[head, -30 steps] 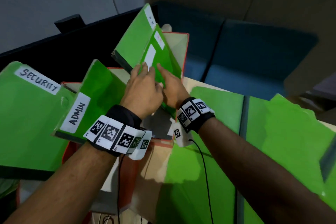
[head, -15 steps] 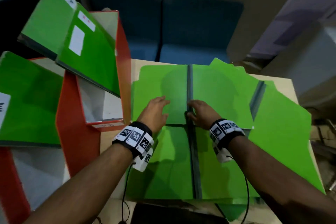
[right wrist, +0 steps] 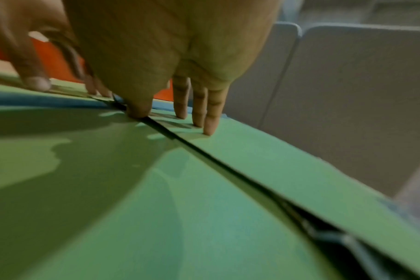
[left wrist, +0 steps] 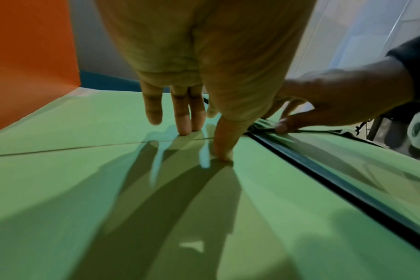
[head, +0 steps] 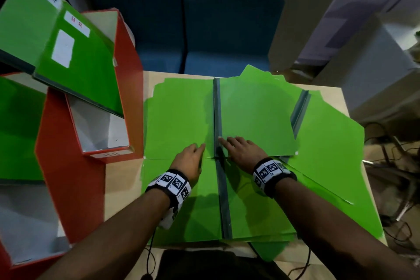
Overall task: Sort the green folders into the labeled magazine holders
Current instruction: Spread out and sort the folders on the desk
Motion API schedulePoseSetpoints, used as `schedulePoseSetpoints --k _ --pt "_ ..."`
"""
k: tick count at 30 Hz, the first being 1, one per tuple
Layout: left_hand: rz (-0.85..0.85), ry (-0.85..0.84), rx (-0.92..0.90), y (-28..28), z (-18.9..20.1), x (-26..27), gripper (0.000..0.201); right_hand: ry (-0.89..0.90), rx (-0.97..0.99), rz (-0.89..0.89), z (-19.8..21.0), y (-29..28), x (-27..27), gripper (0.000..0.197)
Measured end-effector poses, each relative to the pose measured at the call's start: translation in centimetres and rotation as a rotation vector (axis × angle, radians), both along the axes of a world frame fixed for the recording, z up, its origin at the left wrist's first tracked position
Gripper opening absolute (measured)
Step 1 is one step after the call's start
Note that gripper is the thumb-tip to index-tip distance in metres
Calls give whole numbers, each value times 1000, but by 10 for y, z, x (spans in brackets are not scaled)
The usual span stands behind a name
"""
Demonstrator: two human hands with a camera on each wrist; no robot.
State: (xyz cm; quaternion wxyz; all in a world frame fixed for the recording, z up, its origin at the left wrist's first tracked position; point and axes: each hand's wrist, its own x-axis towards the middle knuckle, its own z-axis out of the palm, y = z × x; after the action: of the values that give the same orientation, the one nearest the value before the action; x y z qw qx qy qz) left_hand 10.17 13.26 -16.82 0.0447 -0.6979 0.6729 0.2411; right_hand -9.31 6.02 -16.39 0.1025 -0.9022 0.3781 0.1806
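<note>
- Folders (head: 181, 109) lying open and overlapping, green, spread over table (head: 350, 98) right of red holders.
- Top folder's dark spine (head: 217, 109) between both hands.
- Left hand (head: 189, 160) flat, fingers (left wrist: 183, 117) straight, tips pressing left cover; nothing gripped.
- Right hand (head: 242, 151) flat too, fingers (right wrist: 211, 113) straight on right cover, thumb at spine; nothing gripped.
- HR holder (head: 129, 63) already carrying two HR-labelled folders (head: 86, 63), leaning out leftward.

Dim overhead light throws long finger shadows toward both wrist cameras; wide-angle edges bend, and the right-wrist picture blurs.
</note>
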Motion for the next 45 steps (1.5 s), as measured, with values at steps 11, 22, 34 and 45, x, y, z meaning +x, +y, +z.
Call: schedulePoseSetpoints --k 11,22,34,45 --pt "-139 -81 111 6 1 4 78 111 -93 223 27 12 -30 50" --pt "-212 -230 95 34 8 -2 105 -2 53 133 -8 39 -53 53" --pt "-269 -245 -60 44 57 -4 45 -2 52 140 -4 57 -66 57" --pt "-405 -77 -181 21 126 23 41 -366 -167 308 22 41 -91 64"
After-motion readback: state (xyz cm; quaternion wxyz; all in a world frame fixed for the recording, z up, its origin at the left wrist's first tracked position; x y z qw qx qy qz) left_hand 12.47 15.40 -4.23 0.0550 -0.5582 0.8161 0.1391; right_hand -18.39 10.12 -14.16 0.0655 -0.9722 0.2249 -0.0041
